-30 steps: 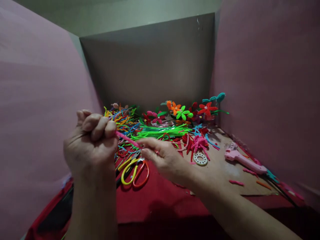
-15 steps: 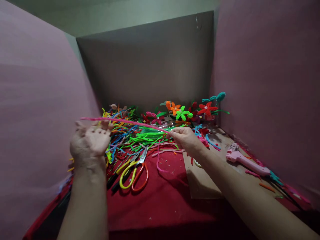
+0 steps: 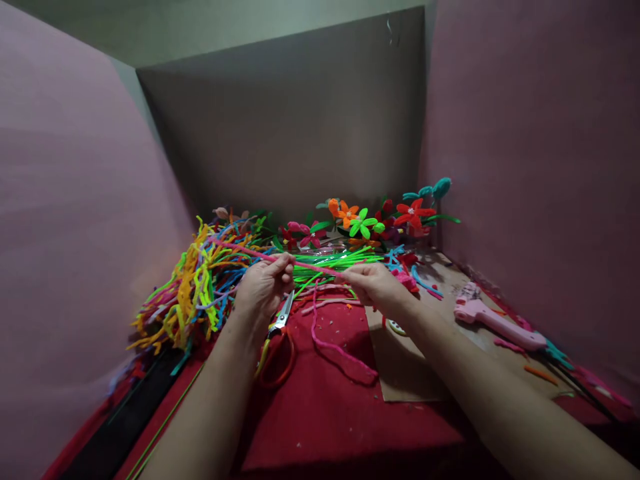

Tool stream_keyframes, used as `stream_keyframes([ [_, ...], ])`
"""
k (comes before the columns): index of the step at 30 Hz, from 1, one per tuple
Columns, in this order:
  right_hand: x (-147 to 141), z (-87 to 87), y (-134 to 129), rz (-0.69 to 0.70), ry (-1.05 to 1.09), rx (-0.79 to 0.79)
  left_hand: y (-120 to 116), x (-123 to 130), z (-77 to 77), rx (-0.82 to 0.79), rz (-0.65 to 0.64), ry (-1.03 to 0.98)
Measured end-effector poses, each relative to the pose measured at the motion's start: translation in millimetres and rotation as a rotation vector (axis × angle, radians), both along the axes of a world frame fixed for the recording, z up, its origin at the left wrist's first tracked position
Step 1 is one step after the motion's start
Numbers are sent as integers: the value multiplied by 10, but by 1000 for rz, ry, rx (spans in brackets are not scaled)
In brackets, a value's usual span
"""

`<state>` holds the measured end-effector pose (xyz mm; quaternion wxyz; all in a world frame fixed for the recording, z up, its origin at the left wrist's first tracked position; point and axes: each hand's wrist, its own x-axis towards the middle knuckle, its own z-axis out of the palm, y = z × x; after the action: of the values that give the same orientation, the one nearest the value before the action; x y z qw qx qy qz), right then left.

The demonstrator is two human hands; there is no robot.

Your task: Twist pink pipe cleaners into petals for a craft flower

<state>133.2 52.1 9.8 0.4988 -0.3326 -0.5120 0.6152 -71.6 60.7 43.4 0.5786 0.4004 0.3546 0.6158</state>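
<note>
A pink pipe cleaner stretches between my two hands above the table. My left hand is closed around its middle, and the free end runs on past it to the upper left. At the other end, my right hand pinches the tip between thumb and fingers. Below my left hand lie scissors with one yellow and one red handle, partly hidden by the wrist. Another pink pipe cleaner lies bent on the red cloth between my forearms.
Multicoloured pipe cleaners heap up at the left, beside a green bundle. Pipe-cleaner flowers stand along the back. At the right, a pink glue gun rests on brown cardboard. Panels rise on both sides.
My left hand has moved right from an open, palm-up pose under the pipe cleaner and closed on it. My right hand keeps its pinch at nearly the same place.
</note>
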Motion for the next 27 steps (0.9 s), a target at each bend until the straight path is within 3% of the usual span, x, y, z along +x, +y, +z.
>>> stream_keyframes([
  [3,42,-43,60,-23,436,-268,22,40,-62,130,110,-63],
  [6,-3,-127,81,41,559,-386,10,117,-147,229,106,-72],
  [8,-85,-189,65,110,544,-314,-24,187,-216,251,38,-41],
  [14,-284,-291,29,51,601,-157,-160,404,-418,183,-142,210],
  [16,-276,-297,38,9,627,-164,-169,438,-448,136,-190,201],
  [20,-219,-273,47,-69,599,-215,-137,443,-458,58,-76,135],
  [27,-216,-297,46,-132,455,-103,-101,391,-526,41,-24,237],
])
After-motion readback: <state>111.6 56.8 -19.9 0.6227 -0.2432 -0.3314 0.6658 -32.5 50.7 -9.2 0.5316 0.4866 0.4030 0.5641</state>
